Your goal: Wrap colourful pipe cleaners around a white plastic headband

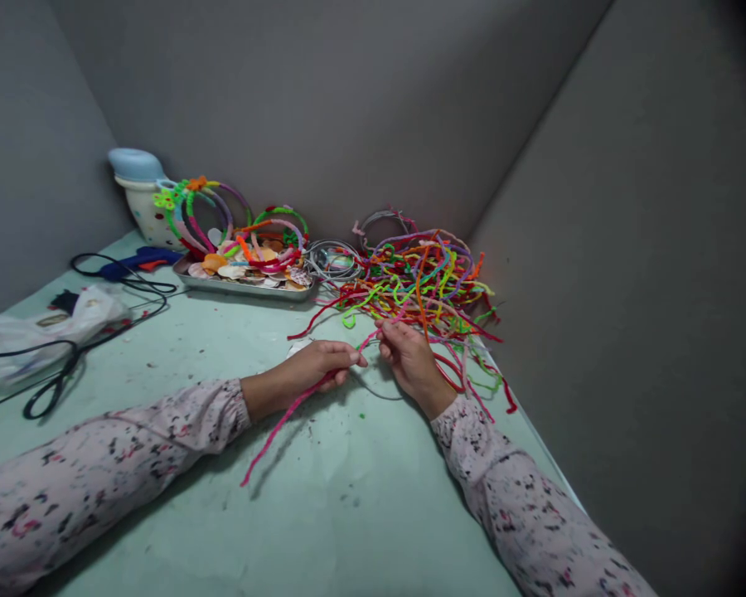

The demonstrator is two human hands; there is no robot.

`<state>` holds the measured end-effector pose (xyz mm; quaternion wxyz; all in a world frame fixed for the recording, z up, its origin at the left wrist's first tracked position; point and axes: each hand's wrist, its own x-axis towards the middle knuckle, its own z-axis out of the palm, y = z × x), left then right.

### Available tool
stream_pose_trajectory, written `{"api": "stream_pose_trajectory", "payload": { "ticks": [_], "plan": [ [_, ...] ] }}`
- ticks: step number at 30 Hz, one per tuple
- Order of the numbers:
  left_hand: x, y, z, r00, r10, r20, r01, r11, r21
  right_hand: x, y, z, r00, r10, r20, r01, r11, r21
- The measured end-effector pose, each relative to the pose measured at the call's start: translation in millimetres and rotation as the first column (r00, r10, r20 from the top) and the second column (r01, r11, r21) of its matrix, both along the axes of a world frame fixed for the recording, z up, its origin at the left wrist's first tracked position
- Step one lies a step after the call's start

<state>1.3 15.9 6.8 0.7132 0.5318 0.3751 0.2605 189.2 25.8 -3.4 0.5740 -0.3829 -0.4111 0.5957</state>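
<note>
A pink pipe cleaner (pixel 277 431) runs between my two hands. My left hand (pixel 322 365) pinches it near the middle, and its loose tail slants down to the left over the table. Slightly higher and to the right, my right hand (pixel 409 355) is closed on the same pipe cleaner, fingertips pressed together. A thin grey hoop (pixel 379 396), like a bare headband, curves below and between the hands; whether either hand grips it is hidden. Just beyond my right hand lies a tangled heap of coloured pipe cleaners (pixel 438 278).
A metal tray (pixel 242 288) holds shells and wrapped headbands (pixel 227 207). Bare hoops (pixel 334 259) lie beside it. Behind stands a white container with a blue lid (pixel 138 166). At left are a blue glue gun (pixel 140 261), a black cord (pixel 55 390) and a plastic bag (pixel 93 319).
</note>
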Motion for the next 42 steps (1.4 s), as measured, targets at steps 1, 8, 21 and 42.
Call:
{"api": "stream_pose_trajectory", "payload": {
  "ticks": [1,8,21,42],
  "plan": [
    [-0.2,-0.1,-0.4,1.0,0.003,0.001,-0.003,1.0,0.011,-0.1,0.6,-0.7,1.0,-0.023,0.009,0.023,1.0,-0.002],
    [0.2,-1.2,-1.0,0.993,0.055,-0.103,-0.041,0.99,0.132,-2.3,3.4,-3.8,0.982,-0.152,0.115,0.15,0.988,0.027],
    [-0.8,-0.6,-1.5,0.989,0.066,-0.132,-0.045,0.987,0.157,-3.8,1.2,-6.2,0.986,-0.112,0.123,0.109,0.994,0.032],
    [2.0,0.2,1.8,0.956,0.107,-0.272,0.002,0.928,0.372,-9.1,-4.6,-4.6,0.827,-0.252,0.503,0.195,0.967,0.165]
  ]
}}
